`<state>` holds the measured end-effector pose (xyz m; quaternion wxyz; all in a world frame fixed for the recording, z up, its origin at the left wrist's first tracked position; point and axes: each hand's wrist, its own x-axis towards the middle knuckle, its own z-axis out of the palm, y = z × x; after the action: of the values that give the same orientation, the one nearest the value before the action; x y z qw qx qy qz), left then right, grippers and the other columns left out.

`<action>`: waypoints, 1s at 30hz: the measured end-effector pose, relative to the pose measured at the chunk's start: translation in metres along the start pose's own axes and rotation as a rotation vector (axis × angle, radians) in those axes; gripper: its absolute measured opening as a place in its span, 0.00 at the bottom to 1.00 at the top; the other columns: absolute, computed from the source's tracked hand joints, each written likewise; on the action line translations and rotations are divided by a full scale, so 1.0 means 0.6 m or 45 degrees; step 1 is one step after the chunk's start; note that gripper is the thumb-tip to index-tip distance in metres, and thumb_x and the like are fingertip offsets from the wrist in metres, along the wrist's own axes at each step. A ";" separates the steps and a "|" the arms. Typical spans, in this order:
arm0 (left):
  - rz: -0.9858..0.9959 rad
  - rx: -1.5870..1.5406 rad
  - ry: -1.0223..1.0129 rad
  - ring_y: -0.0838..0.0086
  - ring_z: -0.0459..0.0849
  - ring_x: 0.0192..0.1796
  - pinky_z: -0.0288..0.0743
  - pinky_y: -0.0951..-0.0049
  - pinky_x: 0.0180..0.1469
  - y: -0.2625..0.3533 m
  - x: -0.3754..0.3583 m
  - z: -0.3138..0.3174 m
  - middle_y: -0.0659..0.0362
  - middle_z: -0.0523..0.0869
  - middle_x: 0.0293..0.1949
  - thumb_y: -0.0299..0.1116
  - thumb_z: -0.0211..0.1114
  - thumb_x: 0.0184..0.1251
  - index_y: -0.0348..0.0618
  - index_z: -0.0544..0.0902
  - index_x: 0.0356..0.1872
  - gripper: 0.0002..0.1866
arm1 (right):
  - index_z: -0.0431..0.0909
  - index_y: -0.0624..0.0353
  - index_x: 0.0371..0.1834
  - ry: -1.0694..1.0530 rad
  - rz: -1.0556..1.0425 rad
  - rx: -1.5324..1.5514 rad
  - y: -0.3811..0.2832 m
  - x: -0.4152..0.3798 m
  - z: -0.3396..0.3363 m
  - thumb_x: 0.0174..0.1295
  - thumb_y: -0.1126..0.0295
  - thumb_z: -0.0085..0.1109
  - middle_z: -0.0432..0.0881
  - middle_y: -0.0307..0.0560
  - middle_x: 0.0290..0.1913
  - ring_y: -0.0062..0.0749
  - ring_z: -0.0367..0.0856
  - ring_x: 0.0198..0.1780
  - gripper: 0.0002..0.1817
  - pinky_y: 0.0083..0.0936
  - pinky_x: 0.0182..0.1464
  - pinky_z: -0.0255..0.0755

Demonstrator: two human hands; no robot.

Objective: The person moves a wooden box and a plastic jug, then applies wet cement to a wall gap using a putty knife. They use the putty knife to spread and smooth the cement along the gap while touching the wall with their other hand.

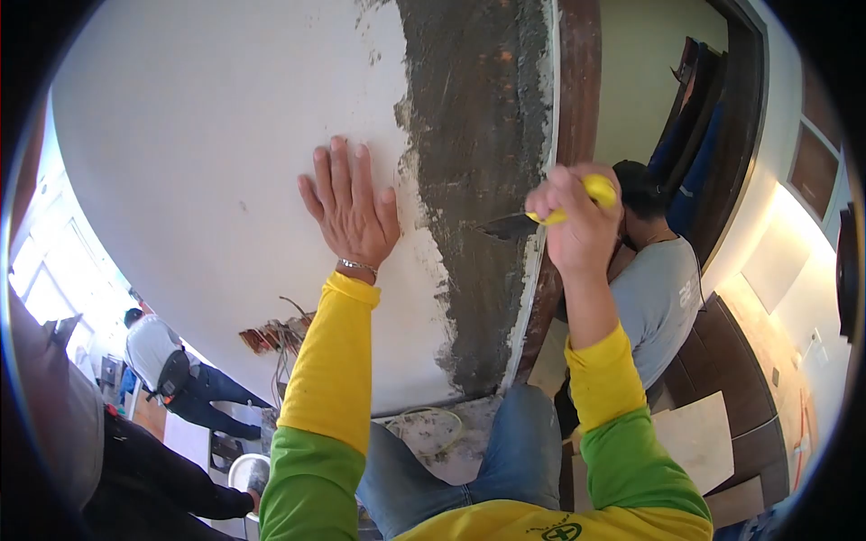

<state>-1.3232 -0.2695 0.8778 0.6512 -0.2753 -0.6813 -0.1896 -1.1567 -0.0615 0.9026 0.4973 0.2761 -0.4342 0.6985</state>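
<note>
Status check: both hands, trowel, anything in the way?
Left hand flat on white wall. Right hand holding yellow-handled trowel, blade at gray plaster. Person close by right arm.

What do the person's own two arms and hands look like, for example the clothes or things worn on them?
Both arms have long sleeves, green on the upper part and yellow toward the cuff. The left hand is bare, with a silvery bracelet at the wrist. The right hand wears no glove.
</note>
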 end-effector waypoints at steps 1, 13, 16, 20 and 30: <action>-0.018 -0.003 -0.012 0.53 0.55 0.80 0.34 0.46 0.79 0.000 -0.003 0.001 0.50 0.64 0.77 0.50 0.38 0.81 0.43 0.69 0.73 0.30 | 0.73 0.61 0.35 -0.041 -0.010 0.022 0.006 0.011 0.015 0.64 0.79 0.67 0.79 0.45 0.24 0.30 0.78 0.24 0.09 0.30 0.31 0.76; 0.008 -0.102 0.096 0.57 0.57 0.80 0.35 0.49 0.79 -0.009 -0.002 0.008 0.52 0.67 0.76 0.52 0.34 0.82 0.42 0.66 0.74 0.32 | 0.74 0.57 0.29 -0.184 -0.030 -0.071 0.011 0.048 0.105 0.61 0.77 0.70 0.75 0.36 0.19 0.17 0.73 0.18 0.11 0.19 0.21 0.68; 0.012 -0.132 0.114 0.57 0.57 0.80 0.35 0.49 0.79 -0.010 -0.003 0.007 0.53 0.68 0.76 0.52 0.34 0.81 0.43 0.67 0.73 0.32 | 0.73 0.58 0.28 -0.156 -0.012 -0.203 0.048 0.039 0.095 0.60 0.77 0.69 0.75 0.37 0.18 0.17 0.72 0.18 0.11 0.19 0.21 0.68; -0.009 -0.159 0.111 0.58 0.57 0.80 0.33 0.50 0.80 -0.012 -0.002 0.010 0.53 0.68 0.76 0.54 0.35 0.80 0.45 0.69 0.73 0.32 | 0.73 0.59 0.29 -0.176 0.108 -0.252 0.049 0.044 0.092 0.59 0.77 0.69 0.75 0.38 0.19 0.19 0.73 0.17 0.11 0.20 0.21 0.68; -0.019 -0.197 0.105 0.59 0.56 0.81 0.32 0.50 0.80 -0.011 -0.005 0.010 0.54 0.68 0.76 0.55 0.37 0.78 0.48 0.70 0.73 0.32 | 0.72 0.60 0.29 -0.167 0.066 -0.274 0.030 0.054 0.103 0.60 0.78 0.67 0.72 0.39 0.17 0.22 0.71 0.16 0.10 0.26 0.20 0.68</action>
<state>-1.3323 -0.2714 0.8747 0.6541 -0.3117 -0.6392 -0.2578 -1.1876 -0.1039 0.9521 0.4765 0.2550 -0.5451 0.6410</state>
